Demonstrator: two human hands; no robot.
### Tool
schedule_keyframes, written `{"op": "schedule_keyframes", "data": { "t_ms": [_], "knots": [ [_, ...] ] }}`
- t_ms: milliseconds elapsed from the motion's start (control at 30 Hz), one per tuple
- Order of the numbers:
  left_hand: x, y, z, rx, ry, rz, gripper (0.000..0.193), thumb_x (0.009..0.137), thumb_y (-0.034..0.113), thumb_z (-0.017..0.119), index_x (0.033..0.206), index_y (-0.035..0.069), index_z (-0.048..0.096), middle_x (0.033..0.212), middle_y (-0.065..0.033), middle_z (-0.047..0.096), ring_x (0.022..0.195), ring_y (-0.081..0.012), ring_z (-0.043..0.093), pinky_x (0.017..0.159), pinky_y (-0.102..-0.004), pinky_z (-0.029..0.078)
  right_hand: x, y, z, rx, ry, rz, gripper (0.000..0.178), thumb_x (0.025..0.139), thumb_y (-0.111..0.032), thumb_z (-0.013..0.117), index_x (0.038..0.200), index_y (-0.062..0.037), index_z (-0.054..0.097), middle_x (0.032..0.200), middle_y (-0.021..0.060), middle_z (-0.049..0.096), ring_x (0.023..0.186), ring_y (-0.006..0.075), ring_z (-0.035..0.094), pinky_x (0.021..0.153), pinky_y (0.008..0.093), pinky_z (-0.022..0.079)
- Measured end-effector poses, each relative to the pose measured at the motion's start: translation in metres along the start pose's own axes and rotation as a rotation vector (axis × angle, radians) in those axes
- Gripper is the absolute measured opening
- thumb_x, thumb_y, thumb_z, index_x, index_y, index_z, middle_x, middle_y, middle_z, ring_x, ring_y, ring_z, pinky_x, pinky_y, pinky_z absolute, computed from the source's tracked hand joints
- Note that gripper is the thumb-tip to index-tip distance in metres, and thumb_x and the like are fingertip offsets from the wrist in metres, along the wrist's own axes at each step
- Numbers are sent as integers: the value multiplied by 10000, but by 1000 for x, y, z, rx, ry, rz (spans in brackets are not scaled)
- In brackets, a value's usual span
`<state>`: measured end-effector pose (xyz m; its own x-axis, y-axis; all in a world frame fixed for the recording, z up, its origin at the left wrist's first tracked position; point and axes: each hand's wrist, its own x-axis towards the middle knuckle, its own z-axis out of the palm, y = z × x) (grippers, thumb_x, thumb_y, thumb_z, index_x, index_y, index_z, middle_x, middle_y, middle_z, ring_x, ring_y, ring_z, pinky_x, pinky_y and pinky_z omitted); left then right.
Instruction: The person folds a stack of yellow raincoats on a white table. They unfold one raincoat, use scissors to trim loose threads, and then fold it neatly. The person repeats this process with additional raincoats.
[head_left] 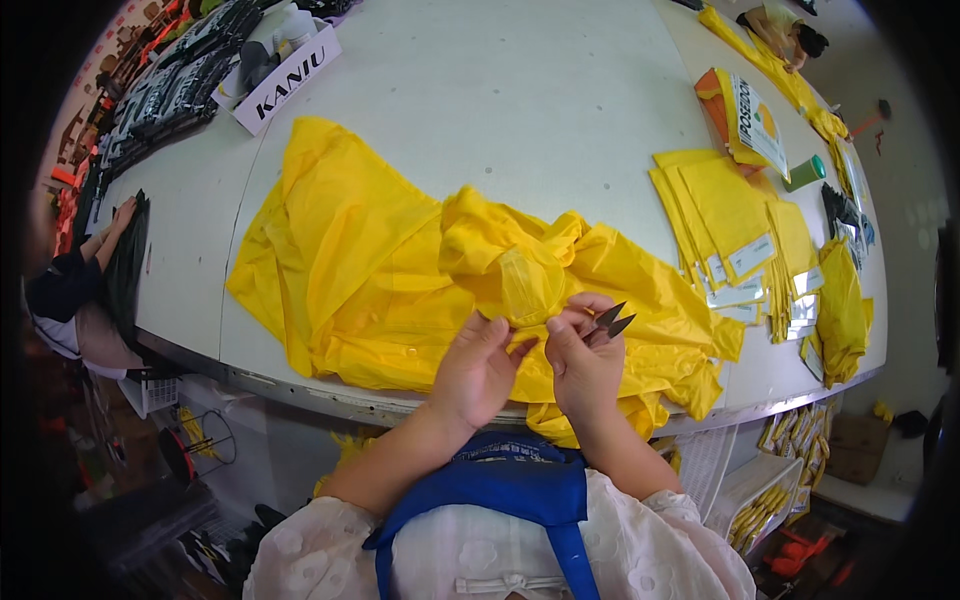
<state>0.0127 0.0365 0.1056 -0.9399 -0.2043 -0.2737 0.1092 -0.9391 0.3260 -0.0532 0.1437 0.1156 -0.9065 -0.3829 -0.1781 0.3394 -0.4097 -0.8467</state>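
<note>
A yellow raincoat (370, 260) lies spread and rumpled across the near part of the white table. Its gathered part, with a stitched panel, is bunched in front of me and looks like a hood. My left hand (474, 372) pinches the edge of this part between thumb and fingers. Close beside it, my right hand (588, 358) grips the same edge with thumb and forefinger. Small thread snips (616, 320) are also tucked in my right hand, their two dark blades pointing up and right, apart from each other. The snips' handle is hidden in the palm.
On the right lie folded yellow pieces with labels (725, 215), an orange and yellow package (745, 120) and a green cylinder (805, 173). A white box (285, 80) and dark packed stacks (180, 100) stand far left. Co-workers are at the left edge and far right.
</note>
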Motion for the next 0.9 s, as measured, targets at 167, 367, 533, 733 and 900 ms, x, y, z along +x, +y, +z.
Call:
{"op": "schedule_keyframes", "data": {
  "t_ms": [167, 367, 533, 733, 900],
  "knots": [
    [7, 11, 3, 220, -44, 244, 273, 935, 100, 553, 1205, 77, 516, 1162, -44, 605, 1020, -142, 573, 877, -306, 441, -2, -19, -1, -750, -116, -539, 242, 730, 48, 737, 936, -49, 657, 784, 43, 583, 603, 82, 501, 501, 195, 382],
    [7, 6, 14, 342, -67, 288, 268, 941, 106, 553, 1202, 67, 505, 1125, -46, 609, 969, -129, 580, 826, -282, 454, 16, -27, -2, -817, -196, -692, 209, 711, 60, 744, 880, -41, 675, 795, 67, 614, 648, 130, 561, 539, 232, 427],
    [9, 8, 20, 326, -35, 222, 295, 961, 163, 539, 1237, 95, 460, 1109, -52, 613, 919, -129, 596, 782, -287, 467, 16, -40, -15, -778, -458, -588, 163, 748, 44, 707, 875, -30, 635, 806, 71, 599, 705, 155, 557, 600, 255, 433],
    [8, 11, 23, 374, -2, 196, 300, 983, 208, 492, 1263, 119, 434, 1079, -67, 622, 854, -159, 616, 711, -290, 481, 26, -52, -50, -641, -359, -377, 355, 840, -112, 619, 1151, -2, 486, 885, 142, 583, 767, 249, 585, 679, 325, 483],
    [8, 11, 26, 367, 15, 197, 278, 987, 219, 484, 1240, 113, 442, 1049, -69, 627, 832, -160, 617, 698, -286, 481, 33, -69, -45, -1167, -456, -559, 307, 767, -100, 728, 1022, -24, 573, 861, 118, 617, 739, 254, 610, 638, 317, 514]
  ]
}}
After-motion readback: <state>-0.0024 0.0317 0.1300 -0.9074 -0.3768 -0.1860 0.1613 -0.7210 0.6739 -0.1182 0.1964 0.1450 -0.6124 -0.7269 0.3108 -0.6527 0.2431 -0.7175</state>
